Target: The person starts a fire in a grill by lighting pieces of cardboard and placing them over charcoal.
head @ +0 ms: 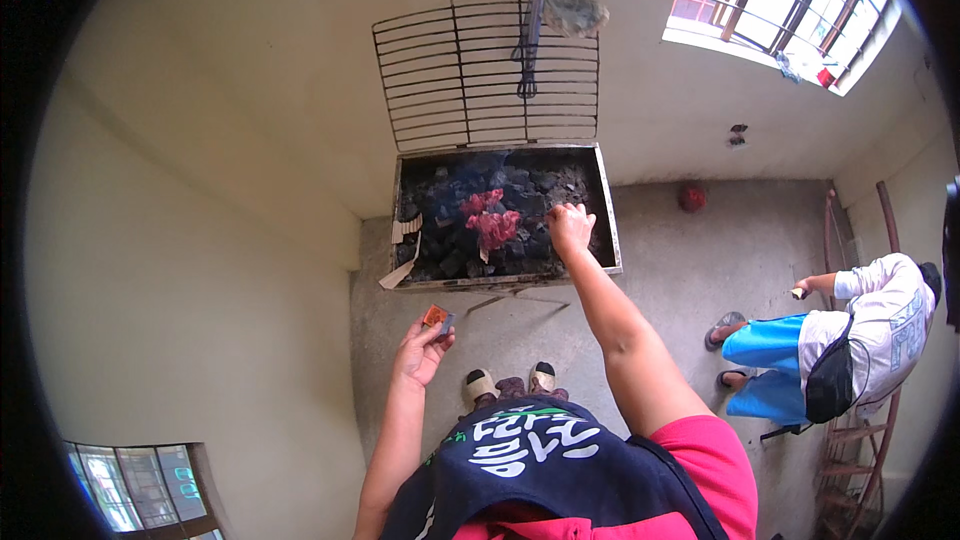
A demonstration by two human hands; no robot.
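Note:
My left hand (421,354) holds a small orange and grey box (438,317), which looks like a matchbox, in front of the charcoal grill (611,240). Over the right part of the grill box is my right hand (571,229), its fingers curled together. Whether something thin is pinched in them is too unclear to tell. Black charcoal (454,262) fills the grill. Crumpled red plastic or paper (495,229) lies on the coals to the left of my right hand, with faint smoke around it. Torn cardboard strips (401,270) rest at the left edge.
A hinged wire grill grate (420,82) stands raised against the wall, with metal tongs (532,37) and a plastic bag (576,15) hanging on it. At right, a person (862,337) stands near a reddish-brown ladder-like frame (855,433). A red round object (692,198) lies by the wall.

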